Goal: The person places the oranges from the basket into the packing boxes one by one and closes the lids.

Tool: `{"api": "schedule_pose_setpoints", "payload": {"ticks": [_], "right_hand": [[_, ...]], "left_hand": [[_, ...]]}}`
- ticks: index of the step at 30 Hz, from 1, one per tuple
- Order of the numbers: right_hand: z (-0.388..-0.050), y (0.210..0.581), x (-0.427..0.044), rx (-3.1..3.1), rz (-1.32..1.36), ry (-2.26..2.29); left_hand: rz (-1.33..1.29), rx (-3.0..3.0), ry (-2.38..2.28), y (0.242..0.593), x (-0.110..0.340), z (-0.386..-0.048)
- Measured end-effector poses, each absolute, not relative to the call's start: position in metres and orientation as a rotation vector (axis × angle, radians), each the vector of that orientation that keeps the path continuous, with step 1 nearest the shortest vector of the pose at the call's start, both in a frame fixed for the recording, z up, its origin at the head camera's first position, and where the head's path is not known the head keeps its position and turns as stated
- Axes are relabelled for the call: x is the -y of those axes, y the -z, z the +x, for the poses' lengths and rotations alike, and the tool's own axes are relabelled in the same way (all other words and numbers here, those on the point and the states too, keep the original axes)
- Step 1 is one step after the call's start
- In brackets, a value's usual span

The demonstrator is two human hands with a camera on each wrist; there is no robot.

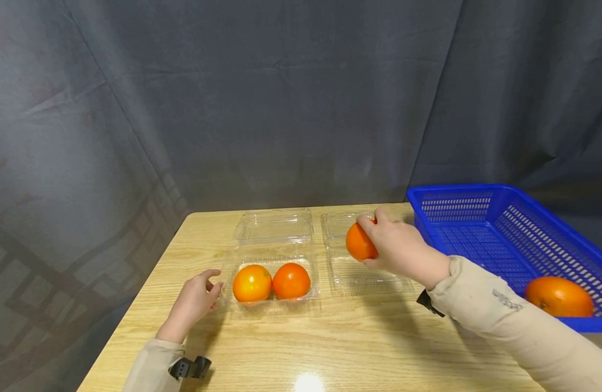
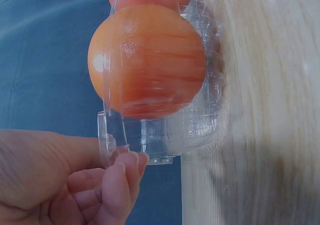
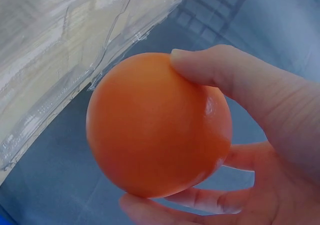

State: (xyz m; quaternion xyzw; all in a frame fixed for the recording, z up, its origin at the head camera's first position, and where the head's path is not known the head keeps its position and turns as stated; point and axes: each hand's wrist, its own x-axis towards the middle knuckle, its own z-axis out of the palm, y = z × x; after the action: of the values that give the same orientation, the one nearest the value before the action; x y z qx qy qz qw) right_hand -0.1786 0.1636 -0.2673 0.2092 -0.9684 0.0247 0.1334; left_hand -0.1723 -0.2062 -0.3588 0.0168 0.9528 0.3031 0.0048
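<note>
My right hand (image 1: 396, 245) grips an orange (image 1: 361, 241) above the right clear plastic container (image 1: 347, 277). In the right wrist view the thumb lies on one side of that orange and the fingers on the other. My left hand (image 1: 195, 298) is at the left edge of the other clear plastic container (image 2: 160, 135), thumb and fingertips pinching its rim at a corner. Two oranges sit side by side in this container, a left one (image 1: 252, 283) and a right one (image 1: 291, 281). Its hinged lid (image 1: 274, 226) stands open at the back.
A blue plastic basket (image 1: 467, 188) stands on the right, with another orange (image 1: 559, 296) in its near part. The wooden table (image 1: 281, 348) ends at a dark grey curtain (image 1: 281, 109) behind the containers.
</note>
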Motion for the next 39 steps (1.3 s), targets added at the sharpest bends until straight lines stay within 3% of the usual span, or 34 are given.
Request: {"api": "schedule_pose_setpoints", "payload": {"ticks": [39], "right_hand": [[-0.184,0.28,-0.131,2.838,0.695,-0.119]], "left_hand": [[0.013,-2.976,-0.943,0.357,0.206,-0.172]]}}
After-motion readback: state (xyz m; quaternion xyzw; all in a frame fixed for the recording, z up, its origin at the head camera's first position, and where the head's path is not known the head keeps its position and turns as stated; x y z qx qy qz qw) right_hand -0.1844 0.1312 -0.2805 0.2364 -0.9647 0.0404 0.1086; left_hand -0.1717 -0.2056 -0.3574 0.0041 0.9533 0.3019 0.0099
